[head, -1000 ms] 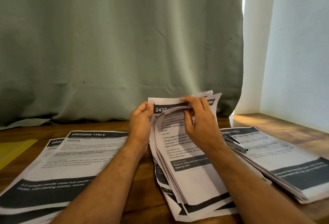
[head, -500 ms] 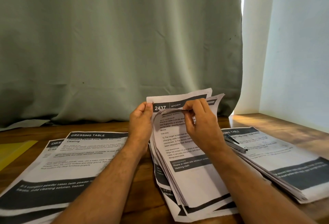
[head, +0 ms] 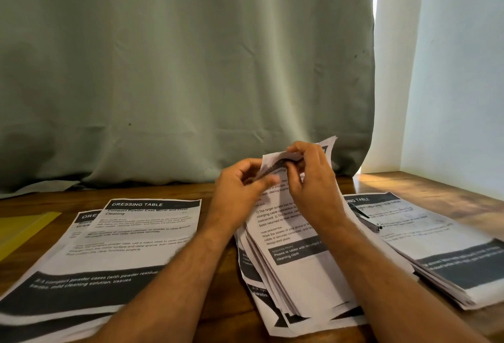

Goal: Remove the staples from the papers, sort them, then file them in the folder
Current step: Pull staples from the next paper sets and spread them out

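"DRESSING TABLE" heading left sheet [head: 128, 236], "Phone or tablet" on middle stack [head: 297, 269]

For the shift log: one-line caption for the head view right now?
Right hand grips the middle paper stack's curled top edge; left hand blurred beside it.

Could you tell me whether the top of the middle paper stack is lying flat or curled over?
Curled over: the right hand bends the white printed middle stack's top edge.
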Tool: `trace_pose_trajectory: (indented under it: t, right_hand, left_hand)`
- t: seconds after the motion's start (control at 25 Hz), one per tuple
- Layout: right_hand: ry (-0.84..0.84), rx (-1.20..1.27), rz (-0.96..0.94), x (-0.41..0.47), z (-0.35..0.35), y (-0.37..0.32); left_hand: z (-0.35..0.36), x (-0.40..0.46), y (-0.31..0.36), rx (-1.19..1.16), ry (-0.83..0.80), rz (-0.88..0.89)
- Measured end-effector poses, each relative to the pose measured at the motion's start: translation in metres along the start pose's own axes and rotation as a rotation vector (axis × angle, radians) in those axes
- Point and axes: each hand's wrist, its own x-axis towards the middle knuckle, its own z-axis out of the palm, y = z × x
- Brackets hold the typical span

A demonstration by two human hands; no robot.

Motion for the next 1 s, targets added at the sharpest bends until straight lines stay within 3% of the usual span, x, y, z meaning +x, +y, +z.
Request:
trace_pose_trajectory:
  t: [0.12,0.24,0.32,0.4,0.52,0.64,0.8,1.0]
  right_hand:
    - [-0.005,0.019,0.049,0.002,-0.001,0.002]
    - [0.004,-0.189,0.210,0.005,-0.007,0.014]
    - [-0.108,-0.272,0.409,0.006,-0.014,0.018]
    - [-0.262,-0.147,0.574,0.004,-0.015,0.018]
    - [-0.578,0.075,0.636,-0.003,-0.005,0.009]
    - [-0.761,0.325,0.702,-0.009,0.006,-0.007]
    - [-0.927,0.523,0.726,-0.015,0.010,-0.015]
    - [-0.958,0.565,0.795,-0.018,0.013,-0.015]
  left_hand:
    - [0.000,0.003,0.000,0.024,0.160,-0.008]
    - [-0.010,0.009,0.004,-0.109,0.326,-0.107]
    - [-0.024,0.016,0.004,-0.230,0.414,-0.251]
    - [-0.044,0.020,0.000,-0.338,0.471,-0.402]
    - [-0.074,0.017,-0.010,-0.265,0.529,-0.613]
    - [-0.099,0.016,-0.018,-0.156,0.510,-0.765]
    - [-0.107,0.015,-0.016,0.001,0.408,-0.830]
    - [-0.109,0.009,-0.013,-0.060,0.425,-0.848]
